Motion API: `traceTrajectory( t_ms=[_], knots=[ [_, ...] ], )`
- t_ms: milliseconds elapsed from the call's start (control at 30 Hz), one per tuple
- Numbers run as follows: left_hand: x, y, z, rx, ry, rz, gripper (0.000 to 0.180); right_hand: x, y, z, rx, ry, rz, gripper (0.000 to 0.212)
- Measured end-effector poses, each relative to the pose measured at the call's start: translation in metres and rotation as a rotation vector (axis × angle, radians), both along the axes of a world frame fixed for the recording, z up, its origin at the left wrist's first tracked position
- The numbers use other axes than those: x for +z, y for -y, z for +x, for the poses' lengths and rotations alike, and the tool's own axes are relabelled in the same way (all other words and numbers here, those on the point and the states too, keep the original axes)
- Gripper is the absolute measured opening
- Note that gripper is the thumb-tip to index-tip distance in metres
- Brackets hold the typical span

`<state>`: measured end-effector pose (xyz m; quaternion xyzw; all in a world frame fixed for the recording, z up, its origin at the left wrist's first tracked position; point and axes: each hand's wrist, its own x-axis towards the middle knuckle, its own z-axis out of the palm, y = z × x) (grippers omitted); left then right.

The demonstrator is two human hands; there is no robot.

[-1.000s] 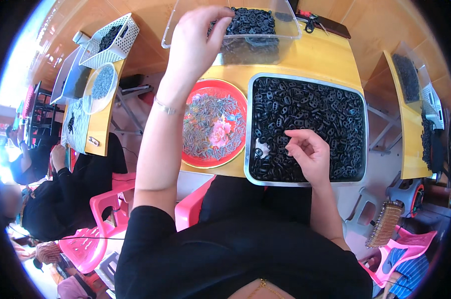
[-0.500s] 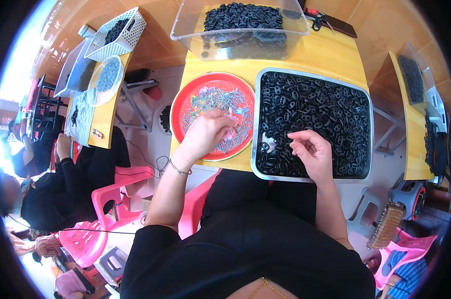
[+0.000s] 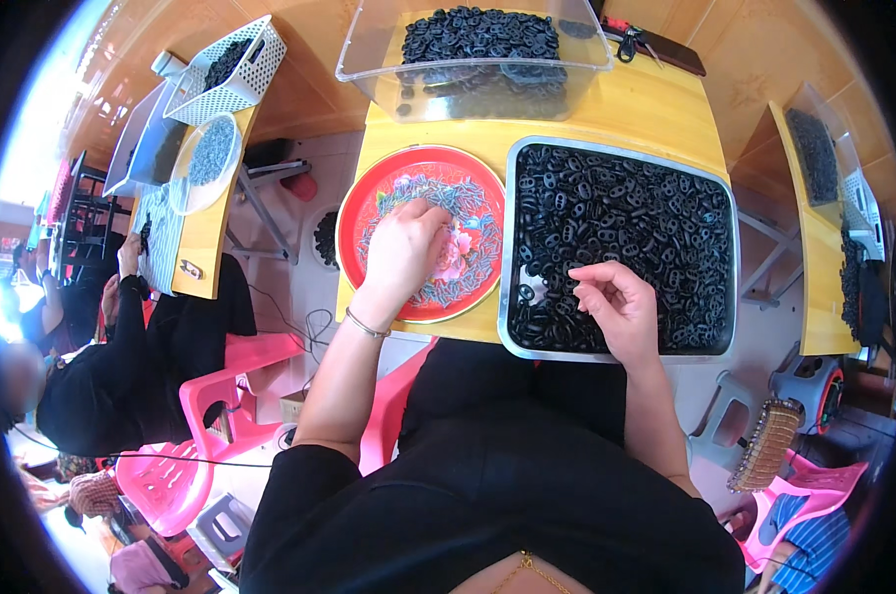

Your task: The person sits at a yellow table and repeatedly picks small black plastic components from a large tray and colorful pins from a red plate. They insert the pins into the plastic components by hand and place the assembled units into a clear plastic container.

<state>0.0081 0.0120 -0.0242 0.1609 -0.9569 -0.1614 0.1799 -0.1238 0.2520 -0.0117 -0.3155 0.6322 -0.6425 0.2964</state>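
My left hand (image 3: 405,247) is over a round red tray (image 3: 354,188) with a flower pattern. Its fingers are bent down and drawn together among small thin grey pins (image 3: 482,267); the fingertips are hidden, so what they hold cannot be made out. Over a rectangular metal tray (image 3: 513,198) my right hand (image 3: 621,307) is held with thumb and forefinger close together in a pinch. Anything between them is lost against the dark pieces behind. That tray is filled with small black oval pieces with two holes (image 3: 626,218), and a bare silvery patch shows at its left.
A clear plastic bin (image 3: 477,94) of black pieces stands at the back of the yellow table (image 3: 656,109). Pliers (image 3: 628,45) lie behind it. On the left, a person in black (image 3: 121,346) sits at another table on a pink chair (image 3: 230,381).
My left hand has reached slightly up and right in the red tray, its fingers lowered into the pins. My right hand is nearly unmoved. The person on the left has raised a hand.
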Motion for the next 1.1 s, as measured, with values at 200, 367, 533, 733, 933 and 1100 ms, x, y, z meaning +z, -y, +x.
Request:
traceTrajectory(
  t_ms=[200,367,533,733,933,1100],
  knots=[
    [-0.004,0.002,-0.003,-0.035,0.071,-0.088,0.016,0.001,0.000,0.002,-0.008,-0.003,-0.006,0.016],
    [-0.003,0.004,-0.002,-0.120,0.107,-0.210,0.011,0.000,0.000,0.002,-0.007,-0.012,-0.005,0.016],
    [-0.001,0.008,-0.005,-0.137,0.105,-0.236,0.008,0.000,0.002,0.005,-0.013,0.004,-0.021,0.015],
    [0.008,-0.005,-0.005,-0.026,-0.049,0.412,0.005,0.009,0.007,0.001,-0.020,-0.226,0.132,0.017],
    [0.018,-0.034,-0.007,-0.055,-0.230,1.216,0.006,0.003,0.032,0.001,0.214,-0.791,0.406,0.008],
    [0.013,-0.047,-0.005,-0.099,-0.283,1.429,0.009,-0.004,0.048,0.012,0.264,-0.940,0.599,0.017]
  ],
)
